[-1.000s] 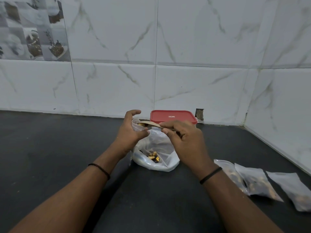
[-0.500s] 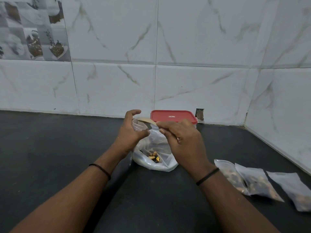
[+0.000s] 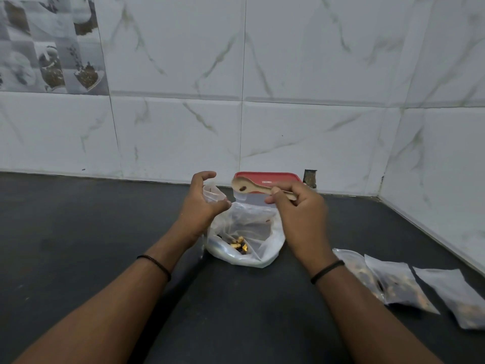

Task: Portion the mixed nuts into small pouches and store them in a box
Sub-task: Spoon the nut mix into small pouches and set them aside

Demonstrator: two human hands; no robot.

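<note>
My left hand (image 3: 200,200) grips a small clear pouch (image 3: 213,193) with its mouth held open, just left of a large clear plastic bag (image 3: 245,235). A few mixed nuts (image 3: 239,245) lie at the bottom of that bag. My right hand (image 3: 299,208) pinches the handle of a wooden spoon (image 3: 249,189), whose bowl carries one dark piece and hovers right of the pouch's mouth. Behind the hands stands a clear box with a red lid (image 3: 267,177), against the wall.
Three filled pouches (image 3: 393,282) lie in a row on the dark countertop (image 3: 78,232) at the right. White marble-look tiled walls (image 3: 288,127) close the counter at the back and right, meeting in a corner.
My right hand has lifted the spoon up and to the right, from over the pouch's mouth to in front of the red lid. My left hand kept the pouch still.
</note>
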